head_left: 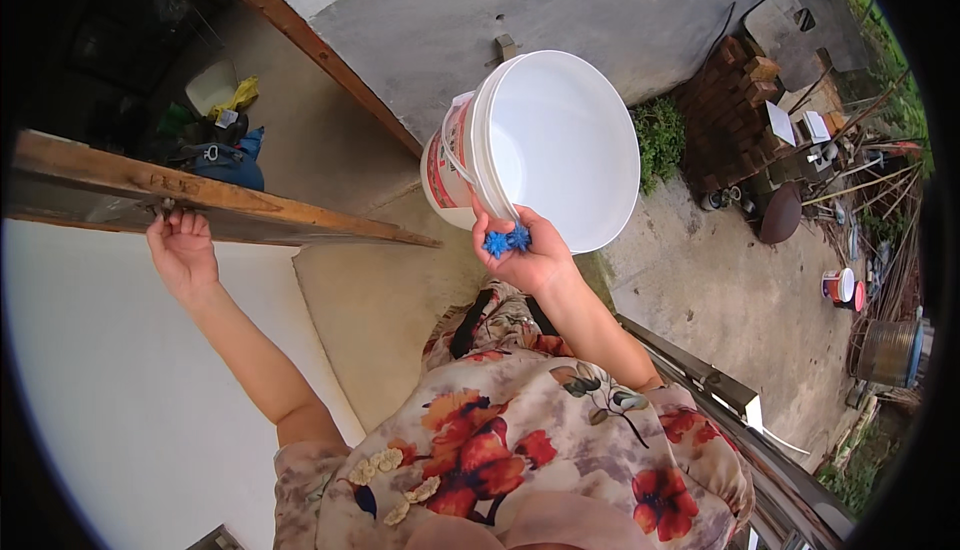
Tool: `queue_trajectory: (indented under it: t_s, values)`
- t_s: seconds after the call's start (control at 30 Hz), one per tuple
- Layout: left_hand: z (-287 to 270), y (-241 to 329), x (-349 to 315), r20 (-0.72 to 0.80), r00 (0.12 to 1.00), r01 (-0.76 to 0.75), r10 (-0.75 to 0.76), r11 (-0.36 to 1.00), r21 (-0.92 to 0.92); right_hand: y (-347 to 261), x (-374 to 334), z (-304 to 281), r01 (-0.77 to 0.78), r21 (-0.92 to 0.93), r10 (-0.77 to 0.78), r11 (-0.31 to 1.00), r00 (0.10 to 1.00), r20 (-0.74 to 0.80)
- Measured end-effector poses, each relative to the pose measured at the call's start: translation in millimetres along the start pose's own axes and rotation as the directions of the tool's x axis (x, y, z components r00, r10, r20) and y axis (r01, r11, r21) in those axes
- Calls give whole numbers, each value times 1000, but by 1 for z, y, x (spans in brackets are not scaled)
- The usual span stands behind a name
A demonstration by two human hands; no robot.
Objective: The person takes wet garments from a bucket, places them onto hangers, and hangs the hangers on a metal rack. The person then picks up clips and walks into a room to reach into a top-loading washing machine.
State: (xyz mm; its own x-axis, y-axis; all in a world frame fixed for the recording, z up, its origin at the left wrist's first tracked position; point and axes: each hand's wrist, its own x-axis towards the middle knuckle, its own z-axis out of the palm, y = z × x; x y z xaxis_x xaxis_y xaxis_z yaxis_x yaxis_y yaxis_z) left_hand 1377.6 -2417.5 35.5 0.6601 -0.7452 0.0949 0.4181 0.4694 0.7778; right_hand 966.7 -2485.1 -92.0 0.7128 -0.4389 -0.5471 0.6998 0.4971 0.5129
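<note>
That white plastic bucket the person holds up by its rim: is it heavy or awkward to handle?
Probably light: the white bucket looks empty inside, and the right hand holds it by the rim alone, along with two small blue pieces. Held that way, tilted, it may swing. The left hand is at a wooden door edge.

White bucket (pixel 560 145), red-and-white label on side. Below bucket rim: two bright blue star-shaped pieces (pixel 508 241). Left of bucket: brown wooden door edge (pixel 200 200). Below bucket: beige blouse (pixel 520 450), red-orange floral print.

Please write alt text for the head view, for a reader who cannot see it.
The right hand holds a white bucket by its rim, with small blue pieces in its fingers. The left hand touches a wooden door edge.
</note>
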Motion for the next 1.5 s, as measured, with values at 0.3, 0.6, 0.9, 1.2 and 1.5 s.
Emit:
queue_trajectory:
  t_s: [0.3,0.6,0.9,1.2,1.5]
  values:
    - [-143,2,-217,-627,474,-427,618,784,450,43,89,-64,-262,-312,94,913,881,-464]
    - [-227,85,-238,-455,-274,-64,847,456,888,163,327,-21,-571,-315,244,758,696,-675]
    - [-296,158,-211,-390,-718,59,576,609,791,274,551,73,-562,-401,190,723,720,-667]
    - [-294,72,19,-51,-663,507,747,498,703,286,773,176,-484,-488,50,727,746,-664]
    - [-335,-140,227,-865,-22,713,501,614,338,337,986,240,-411,-539,-106,735,715,-691]
